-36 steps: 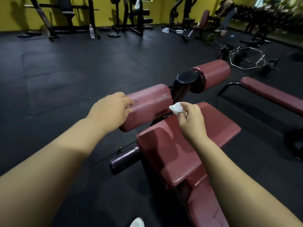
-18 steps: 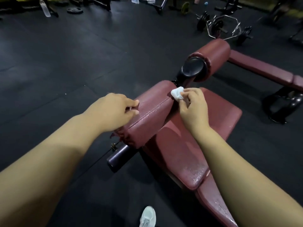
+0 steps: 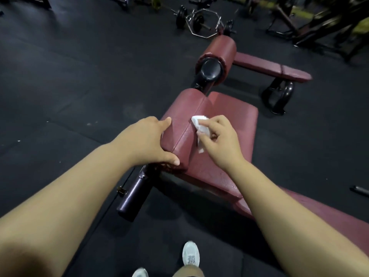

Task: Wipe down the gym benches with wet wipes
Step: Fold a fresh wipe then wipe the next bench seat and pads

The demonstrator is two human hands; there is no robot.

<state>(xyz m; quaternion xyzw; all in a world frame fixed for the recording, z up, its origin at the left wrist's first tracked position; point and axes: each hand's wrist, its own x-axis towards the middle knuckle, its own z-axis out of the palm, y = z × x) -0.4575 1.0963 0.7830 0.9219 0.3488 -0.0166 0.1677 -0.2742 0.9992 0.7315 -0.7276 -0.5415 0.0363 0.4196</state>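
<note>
The right grip (image 3: 217, 136) pinched a crumpled white wet wipe (image 3: 197, 123) against the maroon roller pad (image 3: 180, 118), whose long axis ran away from the person; the left grip (image 3: 147, 140) clasped its near end.

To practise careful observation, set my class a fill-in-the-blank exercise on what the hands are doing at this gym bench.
1. The right hand pinches a wet wipe whose colour is ____.
2. The left hand grips the near roller pad, to the ____ of the wet wipe.
3. Counting the far roller pad, the bench shows ____ roller pads.
Missing words: white; left; two.
</note>
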